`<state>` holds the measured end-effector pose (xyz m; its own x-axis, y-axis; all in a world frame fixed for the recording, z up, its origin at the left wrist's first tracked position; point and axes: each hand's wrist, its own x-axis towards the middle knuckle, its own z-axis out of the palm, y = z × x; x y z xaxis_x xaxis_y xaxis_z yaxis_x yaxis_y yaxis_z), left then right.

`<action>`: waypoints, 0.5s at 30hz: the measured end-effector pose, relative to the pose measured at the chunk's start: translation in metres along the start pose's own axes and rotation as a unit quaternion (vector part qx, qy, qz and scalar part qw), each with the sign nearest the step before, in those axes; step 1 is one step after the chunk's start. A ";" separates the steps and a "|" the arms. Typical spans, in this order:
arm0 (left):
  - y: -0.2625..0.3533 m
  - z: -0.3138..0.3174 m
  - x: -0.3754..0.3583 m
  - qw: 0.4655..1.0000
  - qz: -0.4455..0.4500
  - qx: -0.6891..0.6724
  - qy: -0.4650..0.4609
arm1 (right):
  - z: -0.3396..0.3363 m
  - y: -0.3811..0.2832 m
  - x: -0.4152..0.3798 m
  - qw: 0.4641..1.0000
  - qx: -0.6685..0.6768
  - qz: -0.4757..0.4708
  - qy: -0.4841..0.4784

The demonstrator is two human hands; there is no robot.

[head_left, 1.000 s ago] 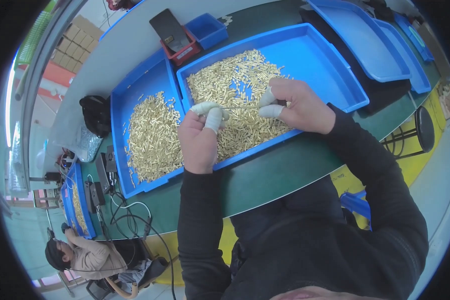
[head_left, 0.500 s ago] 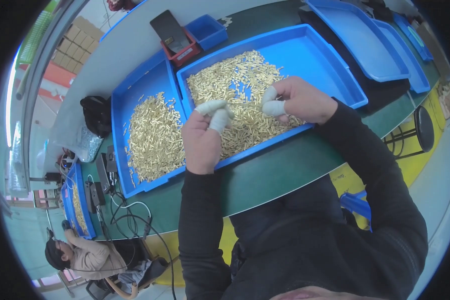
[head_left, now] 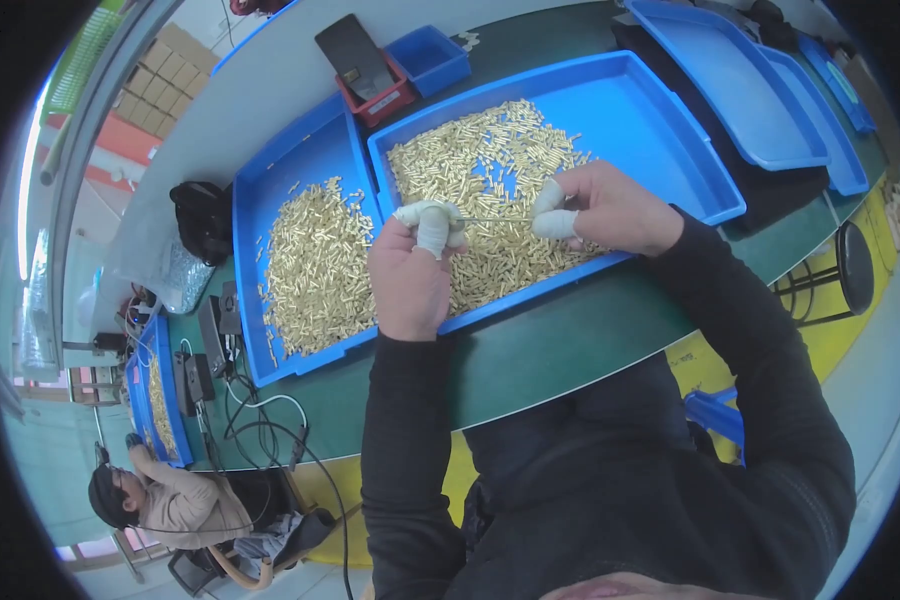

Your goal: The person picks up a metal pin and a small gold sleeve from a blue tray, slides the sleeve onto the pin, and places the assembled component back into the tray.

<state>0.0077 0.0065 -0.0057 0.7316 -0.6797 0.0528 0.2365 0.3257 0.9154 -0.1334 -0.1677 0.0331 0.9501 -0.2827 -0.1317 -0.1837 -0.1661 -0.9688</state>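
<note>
Above the right-hand blue tray (head_left: 630,110), a thin straight rod (head_left: 497,219) spans the gap between my hands. My left hand (head_left: 410,285) is closed in a pinch at the rod's left end, with pale wraps on its thumb and finger. My right hand (head_left: 615,210) pinches the other end, its fingertips wrapped the same way. Whether a small part also sits in the left fingertips is hidden. Below lie many small brass-coloured cylindrical pieces (head_left: 500,265), spread over the tray's left part.
Another blue tray (head_left: 255,200) with more brass pieces (head_left: 320,270) adjoins on the left. Behind stand a red bin (head_left: 382,105) holding a dark box, and a small blue bin (head_left: 430,62). Cables (head_left: 260,420) hang at the table's left. A co-worker (head_left: 185,505) sits at lower left.
The camera view has shifted slightly, moving the trays a little rightward in the picture. My left fingers have turned slightly, and the rod between the hands shows more plainly.
</note>
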 end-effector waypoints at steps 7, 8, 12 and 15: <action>0.000 0.002 0.000 0.999 0.000 0.039 0.023 | -0.001 0.002 0.000 1.000 -0.013 -0.009 0.011; 0.001 0.002 0.000 0.999 0.000 0.034 0.027 | -0.002 0.002 0.000 1.000 -0.021 -0.003 0.011; 0.000 0.001 0.000 0.999 -0.004 0.034 0.028 | -0.001 0.003 0.000 1.000 -0.019 -0.005 0.013; 0.000 0.004 0.001 0.997 -0.001 0.055 0.057 | -0.001 0.005 0.000 0.999 -0.033 -0.027 0.020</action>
<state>0.0056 0.0035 -0.0037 0.8003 -0.5995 0.0118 0.1704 0.2462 0.9541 -0.1342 -0.1696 0.0288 0.9486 -0.3086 -0.0706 -0.1504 -0.2431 -0.9583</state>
